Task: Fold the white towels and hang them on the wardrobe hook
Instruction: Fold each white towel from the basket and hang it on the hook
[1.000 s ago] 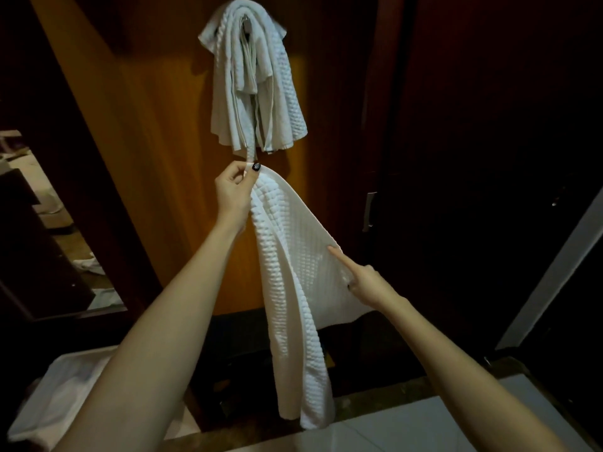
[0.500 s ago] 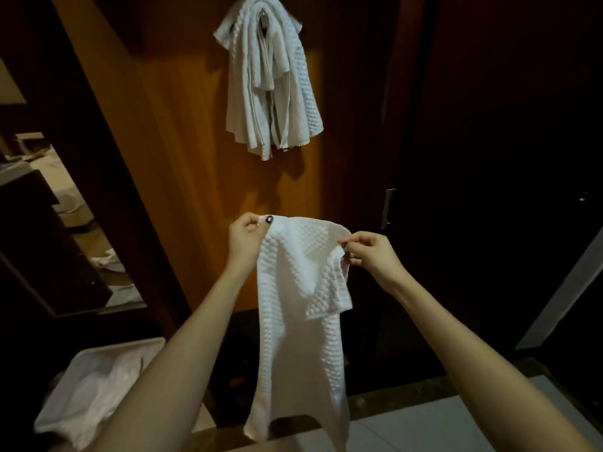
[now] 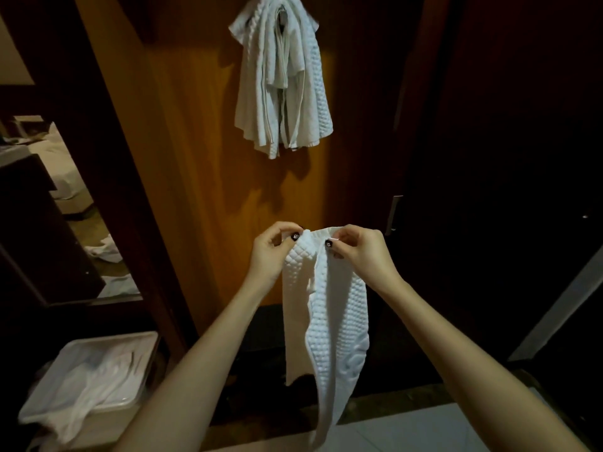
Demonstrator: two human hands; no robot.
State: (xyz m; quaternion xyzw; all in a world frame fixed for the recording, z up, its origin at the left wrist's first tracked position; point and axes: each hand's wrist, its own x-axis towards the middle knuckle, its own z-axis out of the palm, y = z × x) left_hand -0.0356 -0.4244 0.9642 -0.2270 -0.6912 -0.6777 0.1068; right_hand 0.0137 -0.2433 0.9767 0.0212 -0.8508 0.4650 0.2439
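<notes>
Two hands meet just below the centre of the frame: the left hand [image 3: 269, 256] and the right hand [image 3: 363, 254] each pinch the top edge of one white waffle-weave towel [image 3: 339, 308] between thumb and curled fingers, their dark-painted thumbnails close together. The towel is gathered lengthwise into a narrow band that hangs straight down from the fingertips between the two forearms, its lower end running to the bottom edge of the frame. Well above it, at upper centre, one bunch of white towels [image 3: 284, 83] hangs from the wardrobe hook [image 3: 283, 15], which is almost wholly covered; several layers show, but their number cannot be told. Behind both stands the orange-brown wooden wardrobe door [image 3: 195, 158], with one metal handle [image 3: 393, 213] right of centre beside a dark panel. At lower left sits one white bin [image 3: 124, 336] holding crumpled white cloth [image 3: 88, 386]. Pale floor tiles [image 3: 424, 429] fill the lower right. At the left edge a mirror or opening, unclear which, shows a dim room.
</notes>
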